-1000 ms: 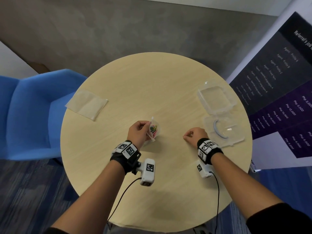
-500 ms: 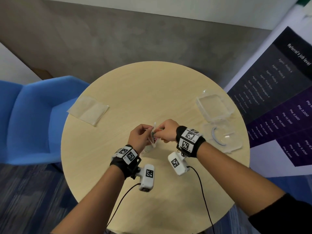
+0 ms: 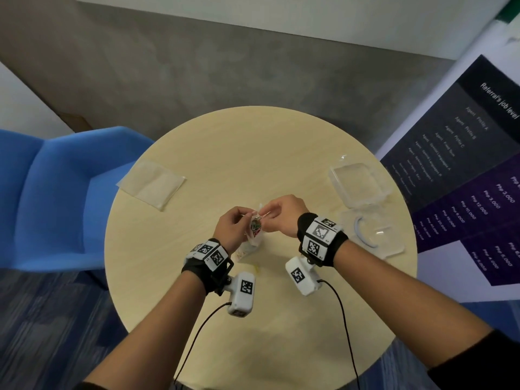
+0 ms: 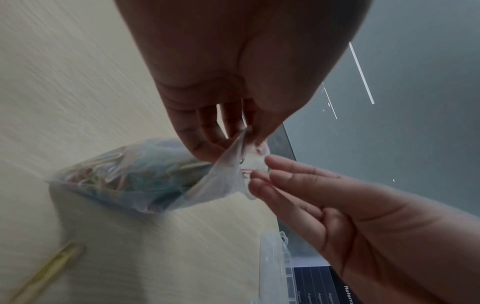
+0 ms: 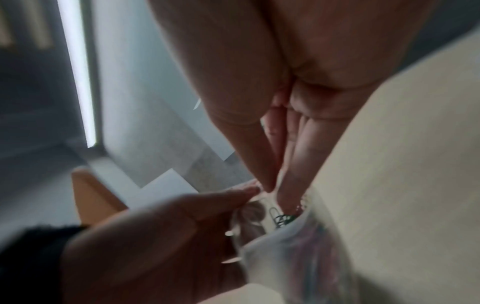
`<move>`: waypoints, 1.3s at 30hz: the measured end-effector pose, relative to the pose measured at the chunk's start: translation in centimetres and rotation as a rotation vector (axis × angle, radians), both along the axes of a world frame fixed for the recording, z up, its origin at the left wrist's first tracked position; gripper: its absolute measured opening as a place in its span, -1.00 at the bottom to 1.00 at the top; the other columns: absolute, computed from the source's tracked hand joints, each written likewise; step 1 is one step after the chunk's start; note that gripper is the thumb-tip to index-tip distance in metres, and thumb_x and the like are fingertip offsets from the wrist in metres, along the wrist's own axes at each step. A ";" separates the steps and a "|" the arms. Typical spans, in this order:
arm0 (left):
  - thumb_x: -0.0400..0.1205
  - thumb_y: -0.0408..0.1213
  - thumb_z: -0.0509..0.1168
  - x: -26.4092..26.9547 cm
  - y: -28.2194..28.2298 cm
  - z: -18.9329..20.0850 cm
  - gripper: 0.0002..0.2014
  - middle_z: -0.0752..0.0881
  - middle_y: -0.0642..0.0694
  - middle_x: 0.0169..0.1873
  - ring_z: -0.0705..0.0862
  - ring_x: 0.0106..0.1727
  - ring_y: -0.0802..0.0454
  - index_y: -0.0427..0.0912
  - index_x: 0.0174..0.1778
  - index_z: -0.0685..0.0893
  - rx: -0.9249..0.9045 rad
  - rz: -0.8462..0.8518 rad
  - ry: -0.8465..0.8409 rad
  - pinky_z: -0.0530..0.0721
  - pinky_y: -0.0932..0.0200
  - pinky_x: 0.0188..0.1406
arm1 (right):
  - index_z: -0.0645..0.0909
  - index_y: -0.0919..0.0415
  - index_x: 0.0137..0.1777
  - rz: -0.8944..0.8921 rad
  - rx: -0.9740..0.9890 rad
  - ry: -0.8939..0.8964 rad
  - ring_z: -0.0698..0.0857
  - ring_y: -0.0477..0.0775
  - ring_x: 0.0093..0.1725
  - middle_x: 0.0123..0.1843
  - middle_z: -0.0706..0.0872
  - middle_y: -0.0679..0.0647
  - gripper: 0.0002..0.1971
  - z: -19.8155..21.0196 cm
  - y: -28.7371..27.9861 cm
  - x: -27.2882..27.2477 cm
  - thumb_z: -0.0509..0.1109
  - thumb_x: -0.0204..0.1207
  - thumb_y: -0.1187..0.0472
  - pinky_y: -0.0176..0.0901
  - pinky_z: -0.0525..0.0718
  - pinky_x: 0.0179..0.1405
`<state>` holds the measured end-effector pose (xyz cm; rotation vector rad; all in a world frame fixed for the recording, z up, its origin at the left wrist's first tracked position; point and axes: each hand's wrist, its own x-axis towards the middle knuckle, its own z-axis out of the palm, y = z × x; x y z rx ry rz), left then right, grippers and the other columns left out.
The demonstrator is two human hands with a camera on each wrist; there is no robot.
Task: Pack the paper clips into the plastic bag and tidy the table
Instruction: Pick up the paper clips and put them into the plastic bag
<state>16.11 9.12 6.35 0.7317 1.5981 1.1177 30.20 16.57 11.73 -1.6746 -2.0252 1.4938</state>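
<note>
My left hand (image 3: 231, 231) pinches one lip of the plastic bag (image 4: 145, 174) between thumb and fingertips, holding its mouth up while the filled bottom sags onto the table (image 3: 281, 153) just in front of me. My right hand (image 3: 284, 215) has thumb and forefinger closed together at the bag's opening; they seem to pinch a clip or the other lip, though I cannot tell which. The paper clips (image 4: 103, 170) inside bunch as a coloured heap, light but loose, so I judge the film will slump and spill if I let the rim tilt. The film is thin, soft and slippery; the place to hold it is the stiffer top edge. One yellow clip (image 4: 49, 269) lies loose on the table near my left wrist, unpacked. The open clear case (image 3: 363, 204) sits to my right.
</note>
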 end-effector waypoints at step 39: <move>0.66 -0.33 0.35 -2.6 -1.1 1.4 -0.89 0.76 -0.15 -0.08 0.69 0.01 -0.02 -0.26 -0.08 0.77 -0.055 -0.118 -0.010 0.61 0.18 0.08 | 0.75 0.00 0.17 0.123 0.269 0.080 0.70 -0.05 -0.25 0.03 0.76 -0.15 -0.68 -2.8 -1.8 1.0 0.57 0.40 0.19 -0.27 0.71 -0.18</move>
